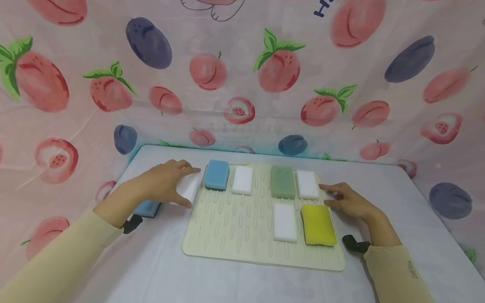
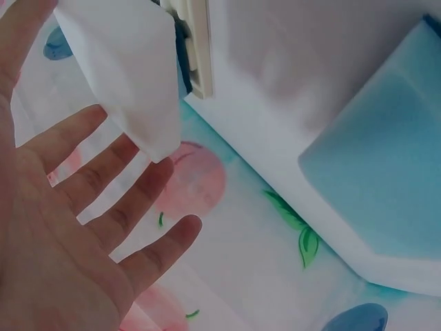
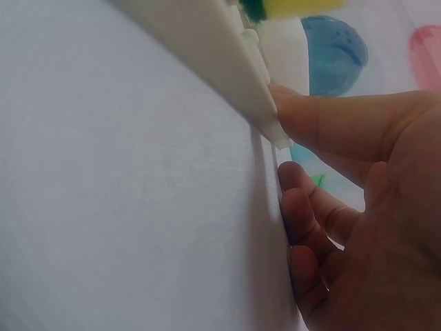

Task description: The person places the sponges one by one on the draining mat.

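six sponges lie on a pale ridged mat point(image 1: 227, 235) in the middle of a white table point(image 1: 159, 269): along the far row a blue sponge point(image 1: 217, 174), a white sponge point(image 1: 242, 179), a green sponge point(image 1: 282, 181) and a second white block point(image 1: 307, 184); nearer, a third white block point(image 1: 285, 221) beside a yellow sponge point(image 1: 318, 224).

the left hand point(image 1: 166, 182) lies just off the mat's left edge, spread over a loose white sponge point(image 1: 188, 188) that sits between the hand and the blue sponge. in the left wrist view the fingers point(image 2: 131, 196) are straight and fanned out, with the white sponge's corner against their tips (no curl round it, so the hand is relaxed flat rather than gripping). behind the wrist another blue block point(image 1: 147, 207) rests on the table, mostly hidden by the arm.

the right hand point(image 1: 350, 201) is at the mat's right edge, beside the far-right white block and the yellow sponge. from the right wrist view the thumb point(image 3: 331, 124) presses on the mat's rim point(image 3: 227, 69) while the other fingers are bent against the table beneath it, lightly pinching the edge.

a fruit-print cloth point(image 1: 242, 84) hangs behind the table.
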Tool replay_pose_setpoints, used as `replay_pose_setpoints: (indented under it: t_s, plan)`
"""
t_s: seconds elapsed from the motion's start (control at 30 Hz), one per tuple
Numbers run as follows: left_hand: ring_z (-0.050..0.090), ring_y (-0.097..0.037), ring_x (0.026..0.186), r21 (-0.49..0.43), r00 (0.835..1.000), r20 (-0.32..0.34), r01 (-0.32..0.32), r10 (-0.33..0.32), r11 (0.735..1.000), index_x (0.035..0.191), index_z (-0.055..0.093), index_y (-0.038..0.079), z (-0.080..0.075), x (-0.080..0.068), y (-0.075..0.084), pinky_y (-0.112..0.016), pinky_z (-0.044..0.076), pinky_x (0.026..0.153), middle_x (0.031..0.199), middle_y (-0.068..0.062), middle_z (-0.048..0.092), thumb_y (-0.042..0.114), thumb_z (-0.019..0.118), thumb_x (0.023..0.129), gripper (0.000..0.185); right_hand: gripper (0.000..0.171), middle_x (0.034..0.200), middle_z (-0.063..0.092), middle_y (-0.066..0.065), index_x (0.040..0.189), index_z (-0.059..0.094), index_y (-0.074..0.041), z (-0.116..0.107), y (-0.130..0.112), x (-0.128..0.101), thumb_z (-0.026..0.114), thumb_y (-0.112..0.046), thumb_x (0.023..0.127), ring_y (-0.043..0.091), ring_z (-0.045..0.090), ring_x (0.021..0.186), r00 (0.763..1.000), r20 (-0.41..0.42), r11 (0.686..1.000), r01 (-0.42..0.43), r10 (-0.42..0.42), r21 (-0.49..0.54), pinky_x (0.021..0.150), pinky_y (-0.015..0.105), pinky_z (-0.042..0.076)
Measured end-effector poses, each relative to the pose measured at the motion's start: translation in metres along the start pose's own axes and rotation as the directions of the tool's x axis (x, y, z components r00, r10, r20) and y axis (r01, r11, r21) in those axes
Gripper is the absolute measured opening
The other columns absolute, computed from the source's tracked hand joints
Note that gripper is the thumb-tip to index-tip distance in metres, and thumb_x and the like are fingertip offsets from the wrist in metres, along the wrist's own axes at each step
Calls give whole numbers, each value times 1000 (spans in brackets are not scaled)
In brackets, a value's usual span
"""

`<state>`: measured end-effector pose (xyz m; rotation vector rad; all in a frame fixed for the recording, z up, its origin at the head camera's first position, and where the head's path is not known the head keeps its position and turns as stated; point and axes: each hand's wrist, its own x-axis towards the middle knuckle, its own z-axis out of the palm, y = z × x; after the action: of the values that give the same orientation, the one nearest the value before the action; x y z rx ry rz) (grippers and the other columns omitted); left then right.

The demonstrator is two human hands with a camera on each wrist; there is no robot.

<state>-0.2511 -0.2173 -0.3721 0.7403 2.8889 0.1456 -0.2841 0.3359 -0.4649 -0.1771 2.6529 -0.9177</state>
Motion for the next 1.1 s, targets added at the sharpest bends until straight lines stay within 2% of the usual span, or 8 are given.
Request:
replay_pose_setpoints:
  t_s: [0.57, 1.1]
  plan:
    - [57, -35, 128, 18, 1000, -9, -17, 17, 1000, 153, 53, 21, 10, -4, 23, -57, 50, 105, 144, -8, 57, 67, 88, 69, 102, 66, 146, 39, 21, 156, 48, -20, -4, -1, 3, 72, -32, 96, 38, 43, 122, 1000, 8, 1000, 2, -2, 4, 99, 53, 45]
    - [56, -34, 126, 32, 999, 6, -41, 41, 999, 152, 53, 20, 26, -4, 39, -55, 50, 104, 144, -7, 57, 72, 84, 69, 103, 66, 146, 38, 23, 156, 48, -17, -6, -2, 3, 72, -30, 96, 39, 42, 121, 1000, 19, 1000, 15, -16, 10, 99, 53, 44]
